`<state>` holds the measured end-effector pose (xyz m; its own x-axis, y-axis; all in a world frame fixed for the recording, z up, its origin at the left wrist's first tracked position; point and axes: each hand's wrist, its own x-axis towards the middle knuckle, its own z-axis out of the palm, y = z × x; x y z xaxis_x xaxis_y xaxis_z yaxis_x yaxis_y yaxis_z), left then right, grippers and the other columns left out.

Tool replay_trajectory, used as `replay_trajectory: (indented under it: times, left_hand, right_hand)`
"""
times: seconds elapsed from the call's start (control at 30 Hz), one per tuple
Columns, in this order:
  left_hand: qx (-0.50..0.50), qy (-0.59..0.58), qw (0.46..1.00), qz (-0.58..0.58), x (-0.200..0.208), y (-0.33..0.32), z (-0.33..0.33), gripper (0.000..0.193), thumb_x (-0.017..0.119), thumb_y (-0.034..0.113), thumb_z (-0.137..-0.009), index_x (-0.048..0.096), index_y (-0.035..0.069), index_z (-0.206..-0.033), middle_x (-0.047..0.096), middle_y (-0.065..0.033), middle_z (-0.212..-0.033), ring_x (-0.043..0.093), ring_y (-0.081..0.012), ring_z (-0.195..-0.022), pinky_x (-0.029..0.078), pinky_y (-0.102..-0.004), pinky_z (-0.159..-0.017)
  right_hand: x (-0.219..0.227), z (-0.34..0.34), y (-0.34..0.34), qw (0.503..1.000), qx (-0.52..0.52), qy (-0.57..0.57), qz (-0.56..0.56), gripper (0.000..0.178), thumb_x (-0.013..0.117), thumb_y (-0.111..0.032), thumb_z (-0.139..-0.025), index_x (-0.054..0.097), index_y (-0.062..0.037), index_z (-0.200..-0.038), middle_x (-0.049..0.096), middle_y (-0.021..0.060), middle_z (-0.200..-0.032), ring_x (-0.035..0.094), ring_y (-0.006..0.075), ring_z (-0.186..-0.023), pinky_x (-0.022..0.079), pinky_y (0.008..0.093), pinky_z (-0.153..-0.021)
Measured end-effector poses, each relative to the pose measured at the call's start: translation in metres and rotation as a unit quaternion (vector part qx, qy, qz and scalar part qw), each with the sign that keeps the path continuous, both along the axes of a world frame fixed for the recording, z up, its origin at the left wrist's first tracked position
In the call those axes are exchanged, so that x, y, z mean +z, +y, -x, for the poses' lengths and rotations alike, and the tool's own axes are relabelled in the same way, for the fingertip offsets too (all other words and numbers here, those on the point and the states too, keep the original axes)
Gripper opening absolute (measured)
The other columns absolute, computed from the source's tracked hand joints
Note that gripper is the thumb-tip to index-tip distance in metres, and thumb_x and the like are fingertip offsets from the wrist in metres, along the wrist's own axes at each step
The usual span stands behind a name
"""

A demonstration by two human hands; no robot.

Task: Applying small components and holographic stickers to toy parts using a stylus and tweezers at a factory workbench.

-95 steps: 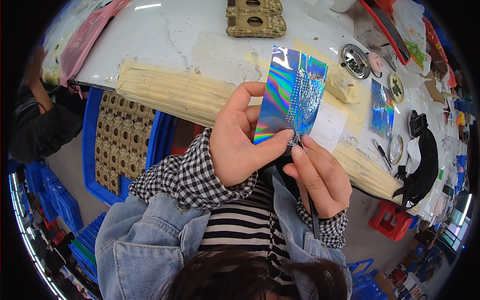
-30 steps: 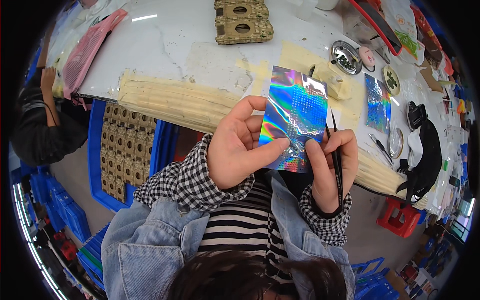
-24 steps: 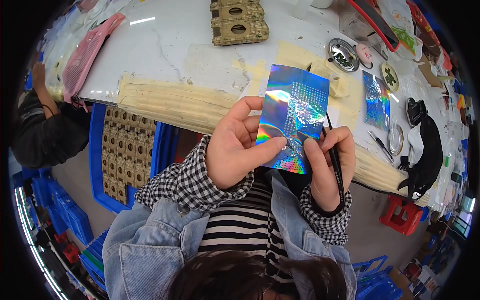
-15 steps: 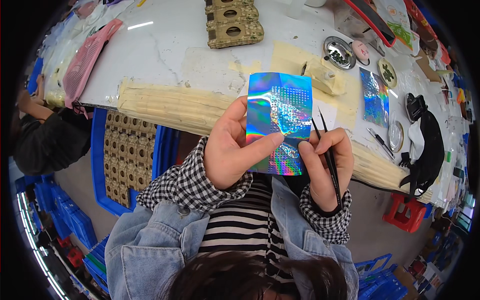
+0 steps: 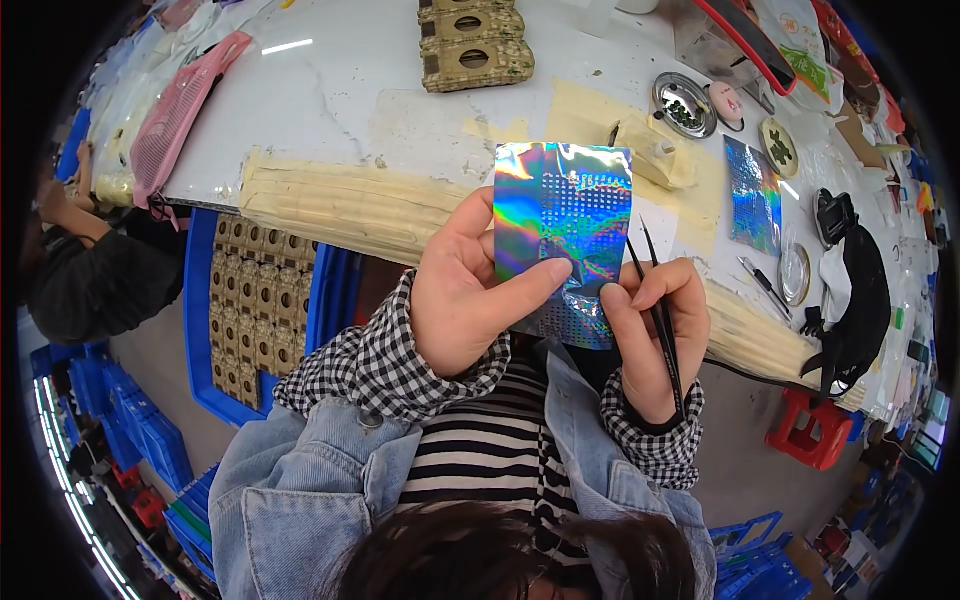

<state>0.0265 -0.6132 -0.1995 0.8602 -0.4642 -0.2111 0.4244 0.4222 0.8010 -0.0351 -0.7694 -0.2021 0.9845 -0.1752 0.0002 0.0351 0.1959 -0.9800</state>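
Note:
A shiny blue holographic sheet (image 5: 585, 215) with rows of tiny marks is held up over the table's front edge. My left hand (image 5: 472, 295) grips it from the left, thumb flat across its front and the other fingers behind it. At the sheet's lower right edge, my right hand (image 5: 662, 330) touches it with thumb and finger. Black tweezers (image 5: 664, 330) are held in that same hand, their tips pointing up and apart beside the sheet. Whether the right fingers pinch the sheet firmly is hard to tell.
Camouflage-patterned pieces with round holes (image 5: 478, 62) stand in a row at the back; more fill a blue crate (image 5: 205, 330) at left. To the right are a metal dish (image 5: 684, 104) of small dark bits, another holographic sheet (image 5: 754, 195), a pen (image 5: 765, 285) and a black strap (image 5: 862, 295).
The sheet has tilted slightly, so its reflections have shifted from mixed colours toward blue. Both hands keep their hold, and the view has shifted a little.

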Motion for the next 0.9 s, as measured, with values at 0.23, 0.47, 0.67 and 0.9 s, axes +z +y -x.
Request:
replay_trajectory:
  times: [0.23,0.47,0.67,0.9]
  left_hand:
    - [0.002,0.004,1.0,0.002,0.001,-0.001,0.001,0.049,0.056,-0.007,-0.082,0.035,-0.001,-0.126,0.06,-0.01,-0.109,0.059,-0.0143,-0.099,0.048,-0.0279,-0.085]
    - [-0.012,0.002,1.0,-0.012,0.002,0.001,0.0,0.048,0.058,-0.007,-0.081,0.037,-0.001,-0.124,0.058,-0.0103,-0.111,0.059,-0.0142,-0.099,0.049,-0.0282,-0.083]
    - [0.0,-0.01,1.0,-0.02,-0.001,0.0,-0.001,0.047,0.057,-0.007,-0.08,0.038,-0.001,-0.123,0.057,-0.0107,-0.112,0.058,-0.0145,-0.099,0.05,-0.0283,-0.082]
    - [0.001,-0.005,0.999,-0.033,0.003,0.001,-0.002,0.047,0.057,-0.007,-0.08,0.038,-0.001,-0.122,0.057,-0.0107,-0.111,0.059,-0.0148,-0.099,0.05,-0.0286,-0.082]
  right_hand:
    - [-0.002,0.002,0.001,1.0,-0.009,0.005,-0.002,0.02,0.055,0.01,-0.083,0.042,-0.005,-0.086,0.051,0.0025,-0.081,0.043,0.0021,-0.067,0.034,0.0152,-0.058]
    - [-0.009,0.002,0.0,0.995,-0.016,-0.08,0.059,0.027,0.059,-0.017,-0.088,0.042,-0.0017,-0.103,0.055,0.0133,-0.102,0.054,0.0137,-0.086,0.044,0.0239,-0.075]
    - [-0.017,0.006,-0.007,0.928,-0.093,-0.173,0.315,0.081,0.046,-0.062,-0.082,0.033,0.0065,-0.124,0.054,0.0223,-0.111,0.058,0.0303,-0.1,0.044,0.0392,-0.089]
    - [-0.013,0.008,-0.008,0.917,-0.08,-0.196,0.339,0.063,0.063,-0.043,-0.081,0.047,0.0047,-0.118,0.06,0.0188,-0.102,0.058,0.027,-0.093,0.047,0.0342,-0.081]
